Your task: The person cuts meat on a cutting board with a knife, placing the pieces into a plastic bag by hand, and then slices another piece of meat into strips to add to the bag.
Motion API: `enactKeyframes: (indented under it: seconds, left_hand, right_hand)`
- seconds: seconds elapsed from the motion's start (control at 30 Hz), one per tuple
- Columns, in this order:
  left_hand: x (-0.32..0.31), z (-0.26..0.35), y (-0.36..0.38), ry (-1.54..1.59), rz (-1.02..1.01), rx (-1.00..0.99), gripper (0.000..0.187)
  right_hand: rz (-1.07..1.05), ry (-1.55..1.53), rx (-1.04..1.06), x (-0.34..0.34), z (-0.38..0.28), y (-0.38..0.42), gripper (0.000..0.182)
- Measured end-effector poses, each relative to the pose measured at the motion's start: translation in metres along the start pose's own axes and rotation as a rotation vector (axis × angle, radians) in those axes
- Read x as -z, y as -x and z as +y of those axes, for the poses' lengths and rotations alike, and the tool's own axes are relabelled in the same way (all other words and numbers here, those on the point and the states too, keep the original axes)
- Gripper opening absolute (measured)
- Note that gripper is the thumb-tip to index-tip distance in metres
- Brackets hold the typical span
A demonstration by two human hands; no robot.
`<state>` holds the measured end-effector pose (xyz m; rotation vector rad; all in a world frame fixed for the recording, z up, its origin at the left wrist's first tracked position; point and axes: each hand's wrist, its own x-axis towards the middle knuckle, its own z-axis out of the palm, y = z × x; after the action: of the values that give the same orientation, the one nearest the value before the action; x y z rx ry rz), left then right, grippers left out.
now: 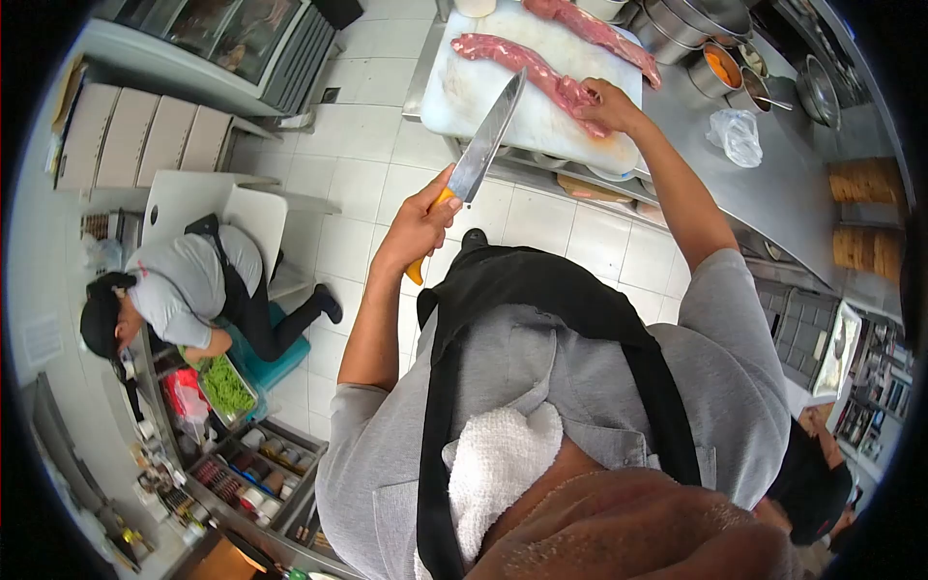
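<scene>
My left hand is closed around the yellow handle of a large knife. The blade points up and away, its tip over the near edge of a long strip of raw meat; whether it touches cannot be told. My right hand grips the right end of that strip, fingers bent onto it. The strip lies across a white cutting board. A second strip of raw meat lies behind it, towards the board's far right edge.
Right of the board, a steel counter holds a plastic bag, metal pots and a container of orange food. At left, a co-worker bends over a tray of greens. Another person is at lower right.
</scene>
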<state>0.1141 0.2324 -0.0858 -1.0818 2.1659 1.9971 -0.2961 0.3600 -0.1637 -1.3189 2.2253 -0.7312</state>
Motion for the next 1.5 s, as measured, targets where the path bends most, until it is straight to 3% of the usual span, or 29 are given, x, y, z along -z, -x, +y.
enactKeyframes:
  seconds: [0.1,0.2,0.23,0.3,0.33,0.37,0.43,0.5,0.6,0.7,0.8,0.87,0.9,0.97,1.0,1.07,1.1,1.17,1.33,1.4,1.43,1.47,1.5]
  left_hand:
    - [0.009,0.011,-0.03,-0.013,-0.094,-0.024,0.055]
    - [0.006,0.024,-0.058,-0.046,-0.176,-0.036,0.056]
    - [0.003,0.028,-0.068,-0.132,-0.221,-0.048,0.056]
    - [-0.002,0.015,-0.091,-0.233,-0.295,-0.071,0.056]
    - [-0.015,-0.01,-0.118,-0.431,-0.257,-0.289,0.055]
    - [-0.024,-0.021,-0.135,-0.599,-0.177,-0.508,0.055]
    - [-0.011,0.002,-0.142,-0.542,-0.216,-0.391,0.054]
    - [-0.006,0.023,-0.148,-0.599,-0.247,-0.309,0.054]
    - [-0.019,0.034,-0.15,-0.633,-0.171,-0.339,0.054]
    - [-0.033,0.035,-0.15,-0.611,-0.135,-0.315,0.054]
    - [-0.043,0.023,-0.15,-0.607,-0.094,-0.41,0.054]
    - [-0.046,0.023,-0.153,-0.584,-0.087,-0.499,0.052]
    - [-0.048,0.029,-0.152,-0.601,-0.083,-0.497,0.052]
    - [-0.053,0.042,-0.15,-0.587,-0.085,-0.41,0.051]
    - [-0.057,0.045,-0.152,-0.596,-0.076,-0.403,0.051]
    - [-0.065,0.047,-0.151,-0.586,-0.062,-0.352,0.051]
    - [-0.068,0.047,-0.153,-0.591,-0.059,-0.342,0.051]
    - [-0.072,0.047,-0.153,-0.615,-0.025,-0.361,0.051]
    - [-0.075,0.05,-0.154,-0.633,-0.026,-0.304,0.052]
    - [-0.075,0.049,-0.153,-0.617,0.002,-0.314,0.052]
    - [-0.076,0.05,-0.153,-0.622,-0.009,-0.325,0.052]
    - [-0.074,0.049,-0.153,-0.628,-0.015,-0.331,0.052]
    - [-0.074,0.046,-0.155,-0.658,0.017,-0.393,0.052]
  right_hand:
    - [0.03,-0.066,-0.1,0.005,0.006,0.021,0.034]
    - [0.365,-0.731,-0.203,0.013,0.003,0.044,0.018]
    - [0.389,-0.73,-0.223,0.017,-0.014,0.051,0.018]
    - [0.58,-1.124,-0.193,0.019,-0.048,0.062,0.028]
    - [0.561,-1.097,-0.314,-0.001,-0.004,0.063,0.03]
    - [0.432,-1.002,-0.442,0.001,-0.009,0.068,0.036]
    - [0.561,-0.827,-0.515,-0.012,0.016,0.078,0.042]
    - [0.909,-0.133,-0.498,-0.007,0.036,0.086,0.049]
    - [1.141,-0.241,-0.463,0.034,0.09,0.119,0.032]
    - [1.449,0.224,-0.377,0.089,0.133,0.147,0.021]
    - [1.397,0.312,-0.338,0.128,0.175,0.154,0.025]
    - [0.804,0.329,-0.455,0.128,0.217,0.147,0.027]
    - [0.578,0.323,-0.62,0.117,0.214,0.142,0.032]
    - [0.526,0.646,-0.417,0.098,0.203,0.137,0.041]
    - [0.526,0.634,-0.408,0.098,0.182,0.134,0.041]
    - [0.128,0.194,-0.758,0.115,0.132,0.132,0.052]
    - [0.12,0.187,-0.754,0.129,0.12,0.129,0.052]
    - [-0.195,0.0,-0.826,0.147,0.108,0.132,0.059]
    - [0.026,0.124,-0.706,0.143,0.149,0.128,0.019]
    - [-0.179,0.525,-0.352,0.143,0.183,0.139,0.016]
    - [-0.198,0.755,-0.038,0.14,0.215,0.147,0.02]
    - [0.121,0.238,-0.334,0.137,0.214,0.161,0.017]
    - [0.199,0.268,-0.067,0.138,0.236,0.169,0.014]
